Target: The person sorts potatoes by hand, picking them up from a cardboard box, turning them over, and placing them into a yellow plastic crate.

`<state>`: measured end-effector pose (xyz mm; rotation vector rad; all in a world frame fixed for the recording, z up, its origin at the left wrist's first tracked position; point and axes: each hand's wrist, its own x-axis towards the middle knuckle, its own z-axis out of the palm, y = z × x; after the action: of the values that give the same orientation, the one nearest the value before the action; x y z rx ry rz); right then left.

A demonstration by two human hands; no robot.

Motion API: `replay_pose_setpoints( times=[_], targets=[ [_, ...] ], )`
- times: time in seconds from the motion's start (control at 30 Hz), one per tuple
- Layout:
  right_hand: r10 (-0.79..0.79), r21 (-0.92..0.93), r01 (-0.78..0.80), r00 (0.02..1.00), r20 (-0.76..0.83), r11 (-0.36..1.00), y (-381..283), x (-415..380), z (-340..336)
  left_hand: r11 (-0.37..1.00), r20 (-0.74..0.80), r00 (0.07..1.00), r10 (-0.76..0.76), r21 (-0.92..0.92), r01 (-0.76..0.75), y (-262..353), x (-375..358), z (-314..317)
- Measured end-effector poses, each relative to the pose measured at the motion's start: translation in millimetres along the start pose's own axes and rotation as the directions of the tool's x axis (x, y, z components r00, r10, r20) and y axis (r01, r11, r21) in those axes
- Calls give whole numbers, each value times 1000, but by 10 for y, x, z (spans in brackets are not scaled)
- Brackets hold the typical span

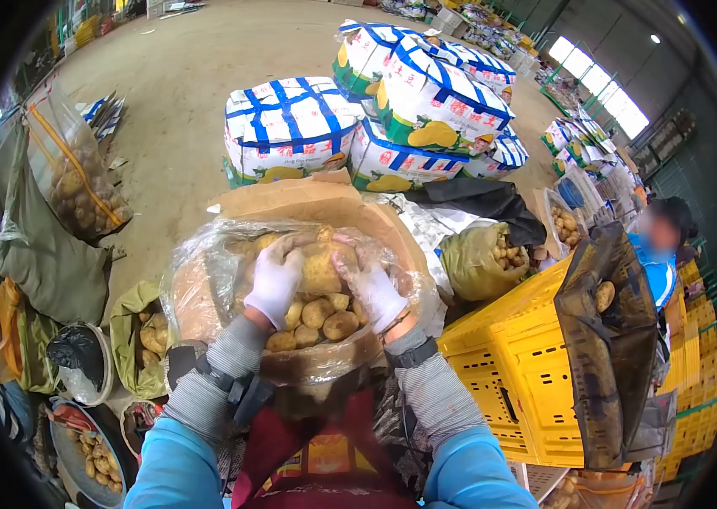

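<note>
Both my hands wear pale gloves, dusty at the fingers, over a cardboard box (337, 190) lined with clear plastic (206, 246). Between them is a large, lumpy yellowish potato (321, 270). The fingers of my left hand (275, 284) curl against its left side. My right hand (371, 284) grips its right side, fingers bent over the edge. Below it lie several smaller potatoes (316, 314) in the box. The plastic liner spreads over the box's left and front edges.
Packed white-and-blue potato bags (291, 127) stand ahead. At right are a green sack of potatoes (481, 263), yellow crates (503, 356) and a person in blue (654, 263). Sacks (49, 220) and a basin of potatoes (91, 454) stand at left.
</note>
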<state>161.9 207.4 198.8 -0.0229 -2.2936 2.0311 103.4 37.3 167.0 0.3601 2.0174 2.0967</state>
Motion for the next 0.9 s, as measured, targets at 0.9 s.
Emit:
replay_pose_setpoints(
  times=[0.9],
  targets=[
    [-131, -20, 129, 982, -139, 991, -2, 66, -141, 724, 253, 950, -185, -619, 306, 205, -46, -155]
  ],
)
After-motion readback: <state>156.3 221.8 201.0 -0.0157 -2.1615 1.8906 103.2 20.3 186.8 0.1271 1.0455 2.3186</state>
